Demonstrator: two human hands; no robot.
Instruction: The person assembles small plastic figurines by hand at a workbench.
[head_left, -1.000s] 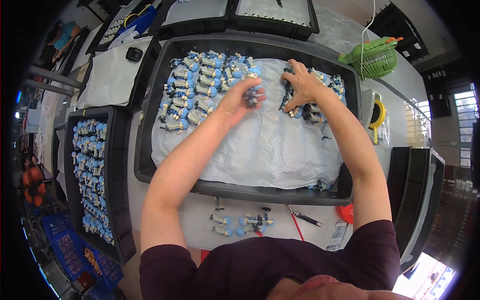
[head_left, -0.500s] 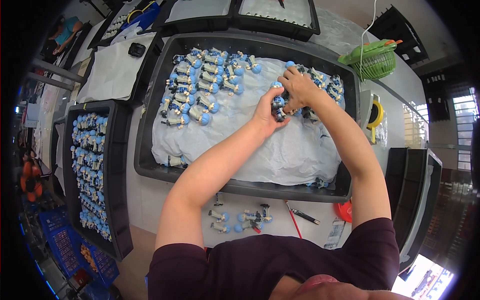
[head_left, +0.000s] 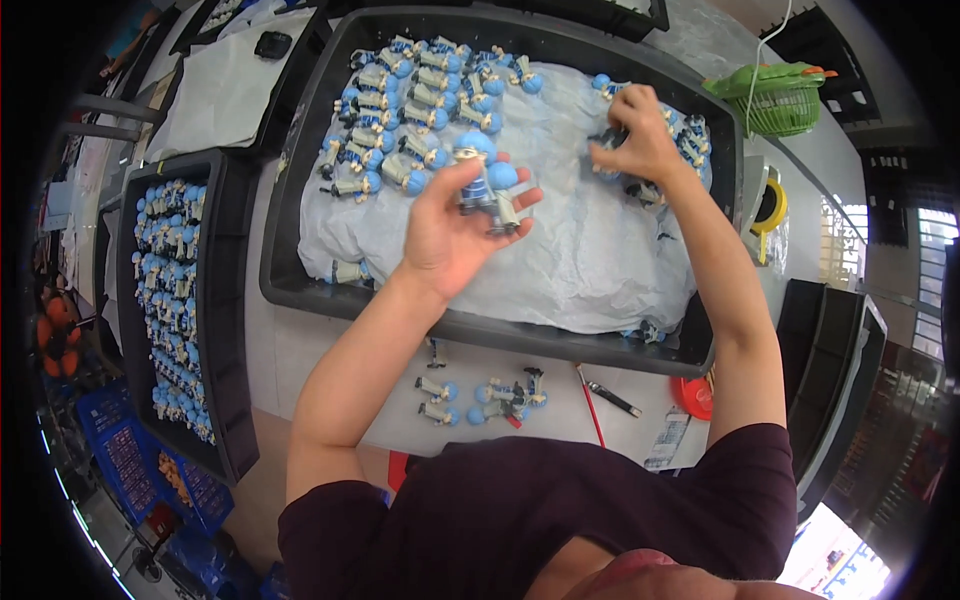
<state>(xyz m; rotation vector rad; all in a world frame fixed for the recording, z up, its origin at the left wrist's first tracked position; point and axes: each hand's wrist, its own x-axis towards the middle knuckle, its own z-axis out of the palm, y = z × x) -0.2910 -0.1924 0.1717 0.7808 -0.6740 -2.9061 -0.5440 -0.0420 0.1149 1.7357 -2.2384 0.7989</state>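
A large black tray (head_left: 560, 350) lined with crumpled white paper (head_left: 570, 270) lies before me. My left hand (head_left: 440, 230) is over its middle, palm up, holding two small blue-haired toy figures (head_left: 474, 148) between thumb and fingers. Farther right, my right hand (head_left: 645, 140) reaches down with thumb and fingers curled around a dark-bodied toy figure (head_left: 606, 140), mostly covered by the fingers. Rows of similar figures (head_left: 430, 98) lie on the paper at the tray's far left. More figures (head_left: 693, 140) lie along the right side, beside my right hand.
Several loose figures (head_left: 436, 412), a red-handled brush (head_left: 589, 405) and a dark pen-like tool (head_left: 614, 399) lie on the table nearest me. A narrow black tray full of figures (head_left: 228, 330) stands left. A green basket (head_left: 777, 103) and yellow tape roll (head_left: 770, 206) are at right.
My left hand has moved left, away from my right hand, and turned palm up with the two figures showing. The right hand has shifted slightly right. The view has tilted a little.
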